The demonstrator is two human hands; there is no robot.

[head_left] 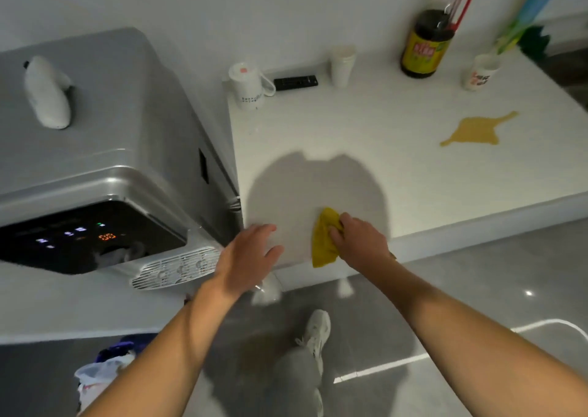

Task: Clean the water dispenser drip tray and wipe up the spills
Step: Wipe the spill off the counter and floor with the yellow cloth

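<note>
Right hand grips cloth at counter front edge; left hand beside it, fingers spread, empty. One spill far right, bare counter between.

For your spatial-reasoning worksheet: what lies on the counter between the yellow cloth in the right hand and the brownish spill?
In the head view, only bare white countertop lies between the yellow cloth, gripped by the right hand, and the brownish spill; part of that stretch is in shadow.
</note>
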